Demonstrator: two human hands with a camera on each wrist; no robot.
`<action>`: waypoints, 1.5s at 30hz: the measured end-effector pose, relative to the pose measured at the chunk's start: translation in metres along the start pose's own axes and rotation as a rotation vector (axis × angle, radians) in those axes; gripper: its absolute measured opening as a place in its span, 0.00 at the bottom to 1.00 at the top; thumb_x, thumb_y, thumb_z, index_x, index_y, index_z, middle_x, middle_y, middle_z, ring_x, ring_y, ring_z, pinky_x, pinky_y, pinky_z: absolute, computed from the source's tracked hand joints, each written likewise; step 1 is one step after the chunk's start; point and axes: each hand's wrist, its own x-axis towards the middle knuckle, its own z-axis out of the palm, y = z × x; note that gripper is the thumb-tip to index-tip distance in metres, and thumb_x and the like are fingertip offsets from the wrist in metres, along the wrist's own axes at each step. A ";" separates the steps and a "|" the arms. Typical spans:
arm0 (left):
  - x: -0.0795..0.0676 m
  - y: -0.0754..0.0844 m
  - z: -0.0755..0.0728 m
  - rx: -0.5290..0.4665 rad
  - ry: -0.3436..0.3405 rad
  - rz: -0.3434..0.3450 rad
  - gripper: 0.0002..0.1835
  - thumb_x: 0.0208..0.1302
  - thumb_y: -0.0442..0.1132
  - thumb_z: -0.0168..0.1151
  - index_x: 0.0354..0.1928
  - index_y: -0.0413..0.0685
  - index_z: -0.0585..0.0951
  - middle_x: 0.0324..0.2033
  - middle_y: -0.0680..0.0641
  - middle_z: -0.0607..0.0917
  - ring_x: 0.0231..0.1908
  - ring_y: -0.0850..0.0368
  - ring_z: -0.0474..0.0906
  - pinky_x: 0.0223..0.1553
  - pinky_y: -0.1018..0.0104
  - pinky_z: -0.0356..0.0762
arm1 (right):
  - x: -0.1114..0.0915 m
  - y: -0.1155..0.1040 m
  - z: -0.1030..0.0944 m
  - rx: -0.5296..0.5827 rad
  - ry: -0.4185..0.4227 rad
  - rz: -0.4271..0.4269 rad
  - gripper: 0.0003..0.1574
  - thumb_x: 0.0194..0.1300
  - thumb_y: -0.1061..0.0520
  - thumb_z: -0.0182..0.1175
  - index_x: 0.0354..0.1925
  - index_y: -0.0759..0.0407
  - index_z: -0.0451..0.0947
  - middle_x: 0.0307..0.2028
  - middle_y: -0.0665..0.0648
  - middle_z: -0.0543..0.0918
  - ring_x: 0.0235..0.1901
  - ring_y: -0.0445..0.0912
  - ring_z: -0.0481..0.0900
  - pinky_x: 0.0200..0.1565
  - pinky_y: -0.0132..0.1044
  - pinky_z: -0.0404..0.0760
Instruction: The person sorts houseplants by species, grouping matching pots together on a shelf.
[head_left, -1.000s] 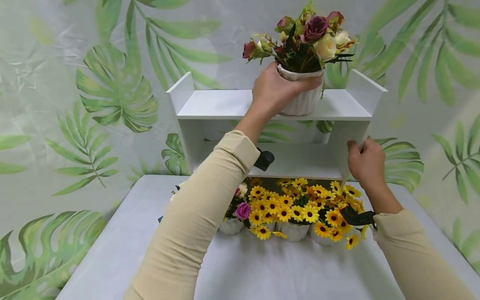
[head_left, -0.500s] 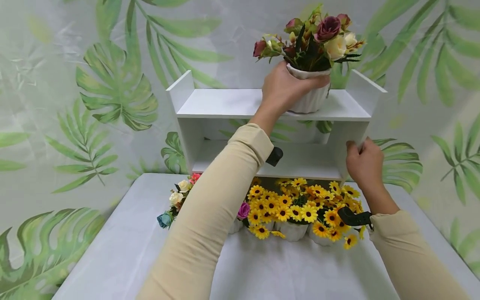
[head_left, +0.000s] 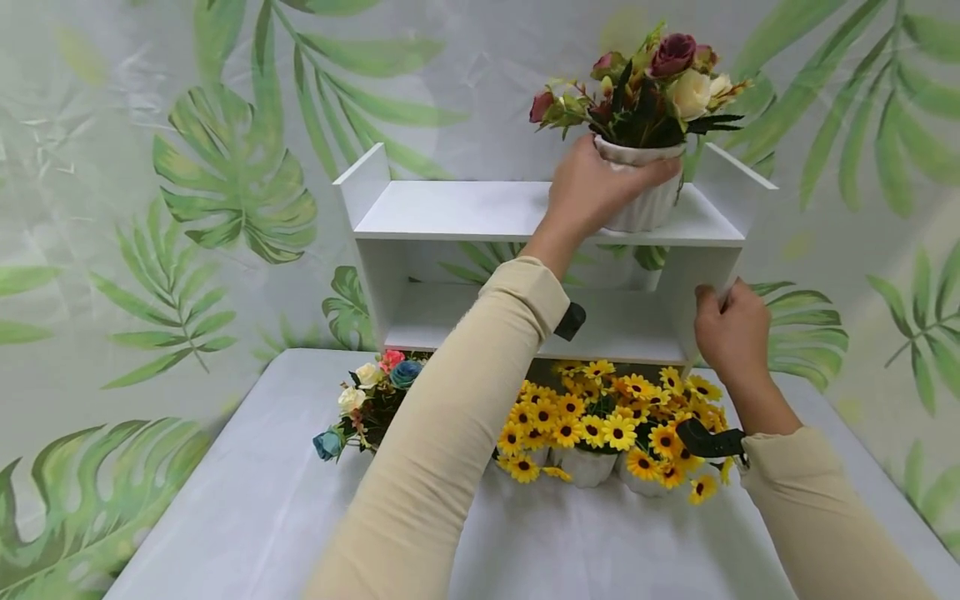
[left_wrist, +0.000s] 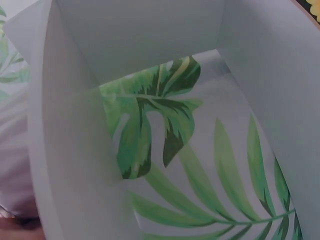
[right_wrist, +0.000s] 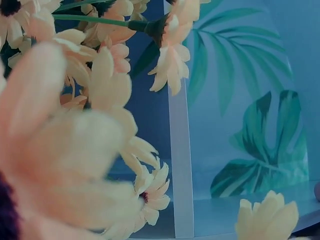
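Observation:
In the head view my left hand (head_left: 600, 187) grips a ribbed white flowerpot (head_left: 648, 204) by its side. Artificial maroon and cream roses (head_left: 675, 83) fill the pot. It is over the right part of the top board of a white shelf unit (head_left: 450, 208); whether its base touches the board, I cannot tell. With curled fingers, my right hand (head_left: 735, 329) holds the front edge of the unit's right side panel (head_left: 697, 275), thumb on the inner side. The left wrist view looks into the shelf compartment (left_wrist: 150, 30), and the left hand does not show there.
Below the unit, pots of yellow sunflowers (head_left: 600, 417) stand along the white table (head_left: 225, 483), close to my right wrist. A mixed bouquet (head_left: 375, 392) is at the left, partly behind my left sleeve. A leaf-patterned backdrop (head_left: 240, 183) hangs behind.
My left hand has moved the rose pot to the right along the top board, towards the right end wall. More of the left bouquet is uncovered. The right hand keeps its place.

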 end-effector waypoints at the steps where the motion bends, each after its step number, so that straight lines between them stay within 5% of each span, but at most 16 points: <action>1: -0.002 -0.002 -0.001 -0.003 -0.029 -0.010 0.50 0.52 0.63 0.72 0.73 0.58 0.60 0.66 0.60 0.71 0.63 0.67 0.71 0.58 0.73 0.75 | -0.001 0.000 0.001 -0.001 0.001 -0.002 0.27 0.76 0.50 0.44 0.48 0.73 0.76 0.39 0.76 0.81 0.42 0.68 0.82 0.23 0.32 0.67; 7: -0.008 -0.011 -0.012 0.048 -0.162 -0.032 0.58 0.56 0.55 0.72 0.79 0.58 0.43 0.77 0.57 0.55 0.74 0.61 0.58 0.69 0.68 0.67 | -0.005 -0.001 0.005 -0.004 0.014 -0.035 0.26 0.75 0.52 0.45 0.48 0.74 0.76 0.41 0.77 0.82 0.42 0.69 0.82 0.26 0.40 0.72; 20: 0.001 0.001 0.010 0.283 -0.133 -0.036 0.57 0.56 0.66 0.66 0.78 0.57 0.44 0.72 0.54 0.66 0.67 0.60 0.70 0.64 0.68 0.73 | 0.000 0.003 -0.001 -0.004 0.023 -0.024 0.25 0.75 0.51 0.44 0.46 0.74 0.75 0.39 0.77 0.81 0.40 0.69 0.82 0.21 0.30 0.65; 26: 0.002 -0.001 0.009 0.264 -0.121 -0.086 0.53 0.54 0.68 0.67 0.72 0.60 0.47 0.63 0.53 0.74 0.53 0.57 0.79 0.51 0.66 0.80 | 0.003 0.001 0.000 -0.019 0.032 -0.036 0.26 0.75 0.51 0.44 0.46 0.74 0.75 0.38 0.78 0.81 0.39 0.69 0.81 0.22 0.35 0.67; 38: 0.002 -0.005 0.012 0.287 -0.174 -0.034 0.51 0.58 0.66 0.64 0.77 0.68 0.46 0.65 0.58 0.73 0.59 0.61 0.75 0.56 0.67 0.77 | -0.001 0.004 -0.001 -0.021 0.039 -0.033 0.25 0.75 0.52 0.44 0.44 0.75 0.75 0.35 0.77 0.80 0.37 0.68 0.81 0.21 0.33 0.66; 41: 0.001 -0.003 0.014 0.328 -0.170 -0.022 0.52 0.59 0.68 0.62 0.78 0.70 0.44 0.70 0.59 0.69 0.64 0.61 0.73 0.60 0.67 0.75 | -0.001 0.004 -0.004 -0.020 0.039 -0.028 0.26 0.75 0.52 0.44 0.48 0.75 0.75 0.40 0.78 0.82 0.42 0.71 0.82 0.25 0.40 0.73; 45: 0.000 -0.002 0.015 0.341 -0.170 -0.026 0.52 0.59 0.69 0.61 0.78 0.69 0.43 0.72 0.60 0.66 0.68 0.61 0.69 0.63 0.67 0.73 | 0.000 0.004 -0.005 -0.015 0.046 -0.031 0.27 0.75 0.53 0.43 0.51 0.76 0.75 0.46 0.79 0.81 0.47 0.73 0.81 0.38 0.63 0.82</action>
